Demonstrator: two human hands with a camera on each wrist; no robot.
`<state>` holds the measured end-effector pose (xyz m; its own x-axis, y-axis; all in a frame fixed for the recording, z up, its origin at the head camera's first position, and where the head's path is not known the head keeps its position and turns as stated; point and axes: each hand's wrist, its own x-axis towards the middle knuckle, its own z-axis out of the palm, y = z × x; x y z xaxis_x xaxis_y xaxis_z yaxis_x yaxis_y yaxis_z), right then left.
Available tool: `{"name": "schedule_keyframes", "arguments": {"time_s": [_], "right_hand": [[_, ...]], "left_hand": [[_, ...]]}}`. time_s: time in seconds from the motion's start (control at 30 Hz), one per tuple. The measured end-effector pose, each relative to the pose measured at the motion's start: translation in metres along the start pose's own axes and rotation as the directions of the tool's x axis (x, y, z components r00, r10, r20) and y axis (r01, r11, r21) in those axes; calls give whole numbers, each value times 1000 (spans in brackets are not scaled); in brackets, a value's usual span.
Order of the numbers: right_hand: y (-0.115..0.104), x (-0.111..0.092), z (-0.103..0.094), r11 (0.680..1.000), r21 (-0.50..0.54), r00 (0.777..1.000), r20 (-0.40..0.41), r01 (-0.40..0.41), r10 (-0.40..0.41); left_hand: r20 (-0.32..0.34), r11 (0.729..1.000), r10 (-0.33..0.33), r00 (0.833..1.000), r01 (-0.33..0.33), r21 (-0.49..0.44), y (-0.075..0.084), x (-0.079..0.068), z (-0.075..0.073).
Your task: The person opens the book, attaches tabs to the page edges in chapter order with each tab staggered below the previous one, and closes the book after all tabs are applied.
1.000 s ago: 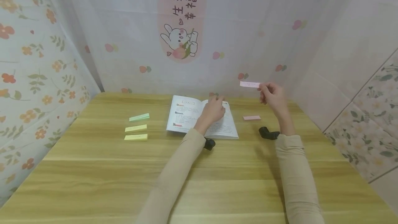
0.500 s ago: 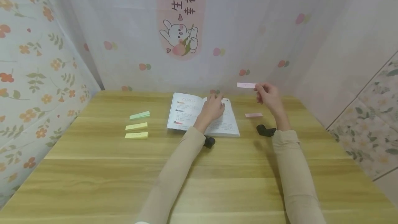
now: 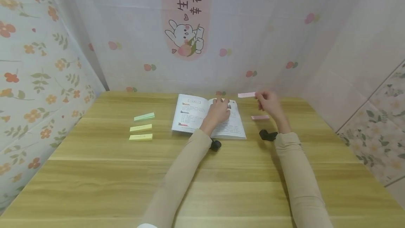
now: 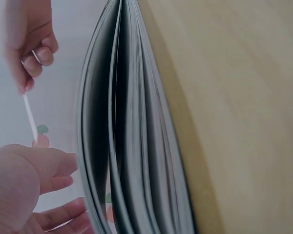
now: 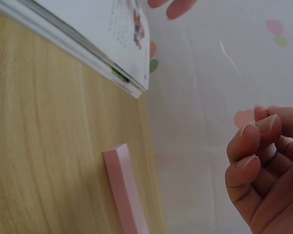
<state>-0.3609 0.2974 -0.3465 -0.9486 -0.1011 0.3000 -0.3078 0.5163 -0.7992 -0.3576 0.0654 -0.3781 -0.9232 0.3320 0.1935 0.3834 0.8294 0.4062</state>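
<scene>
An open book (image 3: 232, 126) lies near the table's back edge, printed pages up. My left hand (image 3: 218, 113) rests on its right page with fingers loosely extended; the left wrist view shows the hand (image 4: 19, 185) beside the curved page edges. Up and to the right of the book, my right hand (image 3: 269, 105) pinches one end of a pale pink sticky note (image 3: 246, 95) between thumb and finger. That note is held in the air, its free end pointing left. Below it, a pink sticky note pad (image 3: 260, 117) lies on the table, also seen in the right wrist view as a thick pad (image 5: 122, 185).
Left of the book lie a green sticky note pad (image 3: 144, 116) and two yellow pads, an upper yellow pad (image 3: 140, 128) and a lower yellow pad (image 3: 140, 137). A black wrist camera (image 3: 268, 135) sits at each wrist. A patterned curtain (image 3: 133, 27) hangs behind the wooden table (image 3: 104, 171).
My right hand has shifted left and lower with the pink sticky note, closer to the book. The left hand has stayed on the right page. The head view has tilted slightly.
</scene>
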Motion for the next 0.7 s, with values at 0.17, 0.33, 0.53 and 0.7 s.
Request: {"name": "schedule_keyframes", "arguments": {"time_s": [0.17,0.33,0.53,0.7], "right_hand": [[10,3,6,998,-67,999,28,-21,22],[18,6,12,996,-85,996,79,-24,31],[26,5,15,987,-153,991,116,-44,62],[27,4,18,986,-138,984,138,-89,109]], "left_hand": [[16,1000,3,1000,-3,16,4,1,2],[32,1000,-21,999,21,1,7,-1,4],[56,999,-25,998,22,42,11,1,9],[62,996,-34,997,28,84,13,0,10]]}}
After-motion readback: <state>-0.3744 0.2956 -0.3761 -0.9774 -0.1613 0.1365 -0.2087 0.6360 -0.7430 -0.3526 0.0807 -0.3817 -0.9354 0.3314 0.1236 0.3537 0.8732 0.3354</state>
